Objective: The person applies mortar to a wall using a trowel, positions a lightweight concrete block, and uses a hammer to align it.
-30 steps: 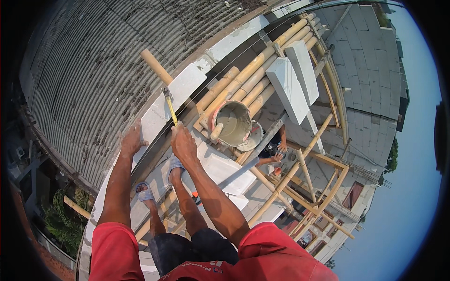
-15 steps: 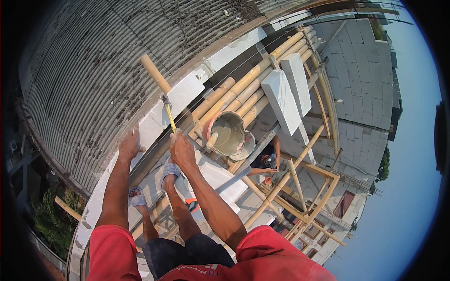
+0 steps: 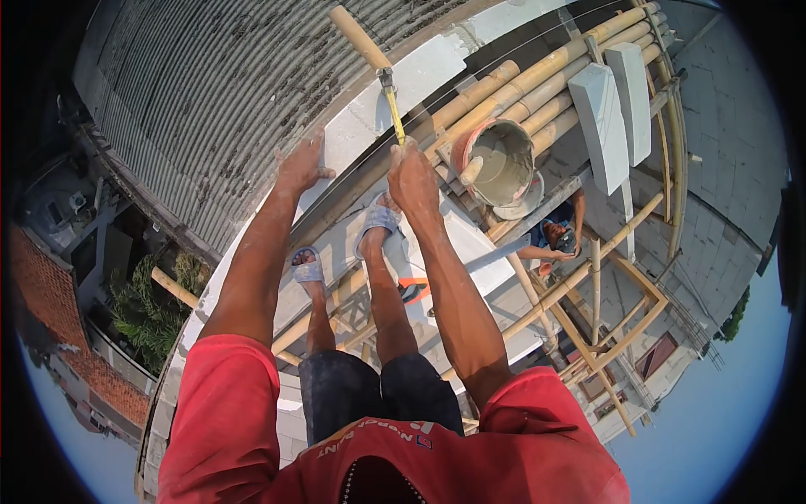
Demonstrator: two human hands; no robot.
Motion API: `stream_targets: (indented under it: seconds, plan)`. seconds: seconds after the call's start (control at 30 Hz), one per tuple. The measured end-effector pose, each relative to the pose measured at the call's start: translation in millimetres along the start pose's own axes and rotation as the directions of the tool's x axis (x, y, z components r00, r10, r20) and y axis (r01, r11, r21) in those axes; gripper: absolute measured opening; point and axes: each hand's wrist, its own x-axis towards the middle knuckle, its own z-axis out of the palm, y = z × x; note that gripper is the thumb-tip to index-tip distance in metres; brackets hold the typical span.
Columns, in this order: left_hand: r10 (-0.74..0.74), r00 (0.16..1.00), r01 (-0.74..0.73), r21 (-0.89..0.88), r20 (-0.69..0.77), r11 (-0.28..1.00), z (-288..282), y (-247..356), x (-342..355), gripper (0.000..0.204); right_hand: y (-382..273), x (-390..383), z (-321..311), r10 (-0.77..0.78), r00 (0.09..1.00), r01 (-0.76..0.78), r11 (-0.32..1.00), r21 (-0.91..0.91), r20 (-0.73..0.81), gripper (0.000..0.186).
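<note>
My right hand [image 3: 411,178] is closed around the lower end of a yellow-handled tool [image 3: 393,109] that looks like a hammer. Its dark metal head [image 3: 386,79] is over the white block wall [image 3: 353,134], beside the end of a bamboo pole [image 3: 359,38] jutting over the roof. On the same wall, nearer to me, my left hand [image 3: 302,165] rests with fingers and thumb apart and nothing in it. Right of my right hand stands a bucket [image 3: 514,168] with grey mortar, a rounded handle end sticking out at its near side.
Bamboo poles [image 3: 537,92] run alongside the wall, with two pale blocks [image 3: 600,122] farther right. An orange-and-black tool [image 3: 413,290] lies near my sandalled feet. Below, another person [image 3: 564,231] is among the scaffolding. Corrugated roofing [image 3: 227,109] lies beyond the wall.
The whole scene has shifted right and upward in the picture as the view moved. Both hands keep nearly the same places on the wall and tool.
</note>
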Motion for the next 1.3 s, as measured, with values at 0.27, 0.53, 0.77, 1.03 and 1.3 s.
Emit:
stream_targets:
  seconds: [0.27, 0.53, 0.77, 1.03, 1.3]
  plan:
    - [0.003, 1.0, -0.003, -0.002, 0.023, 1.0, -0.6, -1.1, 5.7, 0.116, -6.8, -3.8, -18.1, -0.1, 0.985, 0.104, 0.994, 0.025, -0.144, 0.03]
    - [0.053, 0.998, -0.053, 0.006, 0.04, 0.999, 1.1, 4.4, 8.2, 0.119, 30.0, -7.5, 0.7, -0.157, 0.932, 0.151, 0.987, -0.045, -0.328, 0.032]
    - [0.043, 0.998, -0.044, 0.036, 0.037, 0.998, -1.6, -3.7, 5.3, 0.12, 25.5, -3.5, 6.6, -0.021, 0.993, 0.017, 0.999, -0.036, -0.114, 0.027]
    - [0.077, 0.996, -0.079, 0.031, 0.054, 0.996, 3.8, 5.2, 9.4, 0.118, 22.9, -4.9, 1.4, 0.071, 0.992, -0.07, 0.997, 0.015, -0.105, 0.028]
    - [0.272, 0.961, -0.274, -0.041, -0.044, 0.961, 26.4, -52.1, 44.3, 0.12, -14.3, -74.3, 17.9, 0.123, 0.977, -0.032, 0.892, 0.452, -0.172, 0.031]
